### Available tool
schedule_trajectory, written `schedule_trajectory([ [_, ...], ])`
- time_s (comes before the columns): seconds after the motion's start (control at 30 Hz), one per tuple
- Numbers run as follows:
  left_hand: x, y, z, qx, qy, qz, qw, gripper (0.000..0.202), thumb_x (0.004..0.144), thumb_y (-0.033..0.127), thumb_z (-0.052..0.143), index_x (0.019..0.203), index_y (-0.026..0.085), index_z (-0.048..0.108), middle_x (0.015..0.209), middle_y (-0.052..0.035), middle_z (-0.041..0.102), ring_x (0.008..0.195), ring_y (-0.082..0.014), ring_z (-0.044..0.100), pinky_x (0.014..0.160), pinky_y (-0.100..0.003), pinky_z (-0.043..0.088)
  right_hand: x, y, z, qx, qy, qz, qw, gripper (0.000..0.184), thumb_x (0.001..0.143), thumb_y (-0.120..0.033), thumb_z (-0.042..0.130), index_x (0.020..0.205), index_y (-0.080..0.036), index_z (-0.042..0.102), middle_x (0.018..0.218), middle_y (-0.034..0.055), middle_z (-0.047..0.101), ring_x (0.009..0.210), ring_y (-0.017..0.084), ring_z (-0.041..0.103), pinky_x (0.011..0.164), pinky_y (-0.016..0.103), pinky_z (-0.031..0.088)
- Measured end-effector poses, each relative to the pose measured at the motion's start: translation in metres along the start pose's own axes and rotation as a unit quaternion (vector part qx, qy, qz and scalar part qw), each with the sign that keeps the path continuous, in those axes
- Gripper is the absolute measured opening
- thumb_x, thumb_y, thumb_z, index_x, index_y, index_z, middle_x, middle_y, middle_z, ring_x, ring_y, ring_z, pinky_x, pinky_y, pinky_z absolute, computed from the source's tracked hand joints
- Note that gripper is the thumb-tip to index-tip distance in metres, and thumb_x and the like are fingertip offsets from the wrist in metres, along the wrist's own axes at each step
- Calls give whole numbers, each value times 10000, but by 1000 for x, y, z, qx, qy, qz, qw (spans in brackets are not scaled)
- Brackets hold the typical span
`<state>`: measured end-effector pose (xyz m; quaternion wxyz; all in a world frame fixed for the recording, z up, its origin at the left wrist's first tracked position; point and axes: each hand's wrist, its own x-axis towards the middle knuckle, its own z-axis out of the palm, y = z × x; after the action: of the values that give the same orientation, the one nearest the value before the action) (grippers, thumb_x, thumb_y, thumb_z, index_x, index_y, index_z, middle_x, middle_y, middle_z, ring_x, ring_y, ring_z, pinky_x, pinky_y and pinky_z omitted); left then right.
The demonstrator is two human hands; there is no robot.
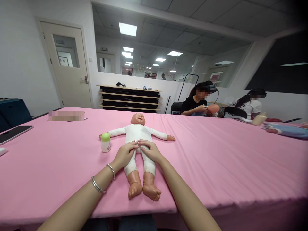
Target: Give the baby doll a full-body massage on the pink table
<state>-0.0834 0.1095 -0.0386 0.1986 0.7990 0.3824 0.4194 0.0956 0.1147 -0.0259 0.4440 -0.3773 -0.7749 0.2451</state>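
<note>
A baby doll [138,132] in a white cloth body lies on its back on the pink tablecloth [207,166]. Its head points away from me, its arms are spread and its bare feet face me. My left hand [126,153] rests flat on the doll's lower belly and hip, fingers stretched out. Beside it, my right hand [151,150] lies flat on the other hip, also with fingers extended. The fingertips of both hands nearly meet at the middle. Near the doll's arm on the left stands a small bottle [106,144] with a green cap.
At the table's left edge lie a tablet-like device [15,134] and a blurred flat item [66,115]. A cream bottle [259,119] and a blue-clothed doll [286,130] are at the right. Two people [196,102] sit beyond the table, one handling an orange round object.
</note>
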Motion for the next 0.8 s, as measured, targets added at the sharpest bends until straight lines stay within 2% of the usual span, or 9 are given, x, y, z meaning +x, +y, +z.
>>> schedule_trajectory([
  [0.53,0,-2,0,-7,20,13,1000,284,802,144,415,894,207,676,1153,-16,621,1165,-159,510,1040,-366,390,0,1,0,12,2,9,1000,275,757,-147,515,966,-209,684,1119,61,630,1145,188,519,1035,403,362],
  [0.67,1,-2,-2,-26,19,11,999,319,779,134,434,994,197,662,1160,-33,616,1183,-162,493,1050,-371,380,-1,1,-1,3,4,14,1000,287,756,-143,511,972,-219,683,1136,54,623,1164,191,505,1043,409,352],
  [0.8,2,-2,-4,-11,0,17,1000,408,775,152,452,1155,210,590,1285,-30,523,1268,-178,396,1093,-411,311,-1,1,-1,3,7,3,1000,313,752,-132,505,1000,-217,674,1134,53,624,1151,186,515,1036,401,364],
])
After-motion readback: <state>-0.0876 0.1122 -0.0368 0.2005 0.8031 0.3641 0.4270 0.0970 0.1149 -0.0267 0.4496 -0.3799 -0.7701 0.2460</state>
